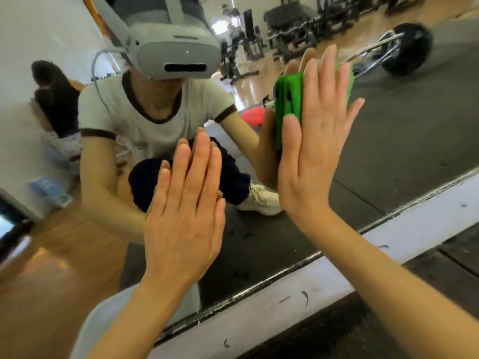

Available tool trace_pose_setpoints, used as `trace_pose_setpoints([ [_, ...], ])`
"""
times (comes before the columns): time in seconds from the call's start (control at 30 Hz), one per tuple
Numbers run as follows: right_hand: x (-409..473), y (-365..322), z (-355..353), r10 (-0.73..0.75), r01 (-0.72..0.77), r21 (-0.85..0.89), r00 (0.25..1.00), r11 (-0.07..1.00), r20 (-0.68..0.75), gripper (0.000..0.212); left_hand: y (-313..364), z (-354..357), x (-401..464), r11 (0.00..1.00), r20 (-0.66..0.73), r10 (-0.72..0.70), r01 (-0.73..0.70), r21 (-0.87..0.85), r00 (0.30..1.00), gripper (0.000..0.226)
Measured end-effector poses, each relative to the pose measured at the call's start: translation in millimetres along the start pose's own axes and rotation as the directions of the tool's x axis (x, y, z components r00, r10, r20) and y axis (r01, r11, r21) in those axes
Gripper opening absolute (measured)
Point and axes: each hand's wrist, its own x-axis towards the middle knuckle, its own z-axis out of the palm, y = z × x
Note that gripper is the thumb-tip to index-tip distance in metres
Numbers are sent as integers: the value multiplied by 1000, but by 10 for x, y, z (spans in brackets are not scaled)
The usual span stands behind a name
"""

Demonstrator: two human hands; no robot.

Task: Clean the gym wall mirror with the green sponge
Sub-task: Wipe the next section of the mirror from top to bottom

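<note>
The gym wall mirror (388,130) fills most of the view, showing my crouched reflection. My right hand (316,151) lies flat with straight fingers on the green sponge (287,104), pressing it against the glass at the upper right. My left hand (186,216) is flat against the mirror lower down and to the left, fingers straight and together, holding nothing.
A white baseboard strip (337,286) with dark scuff marks runs diagonally below the mirror's lower edge. Dark rubber floor (388,320) lies beneath it. Reflected in the glass are a barbell (404,50), gym machines, another seated person (57,104) and a red object (254,117).
</note>
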Motion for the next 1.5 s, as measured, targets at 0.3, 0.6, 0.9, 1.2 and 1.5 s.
trace_pose_setpoints([
  [0.3, -1039, 521, -320, -429, 516, -139, 811, 845, 398, 57, -3, -30, 12, 1000, 19, 2, -2, 12, 1000, 60],
  [0.6, -328, 373, -126, -320, 336, -97, 935, 937, 152, 54, 8, -33, 21, 1000, 10, -4, 4, 19, 1000, 62],
  [0.9, -37, 585, -321, -376, 410, -107, 894, 906, 242, 54, 13, -28, -4, 1000, 24, -12, 11, 24, 1000, 67],
  [1.2, -1119, 987, -549, -305, 387, -172, 877, 906, 372, 58, 32, -52, -9, 1000, 18, -22, 23, -16, 1000, 70],
  [1.5, 297, 691, -313, -251, 257, -71, 964, 964, 90, 53, 168, -118, 107, 984, 9, 42, -40, -171, 999, 71],
])
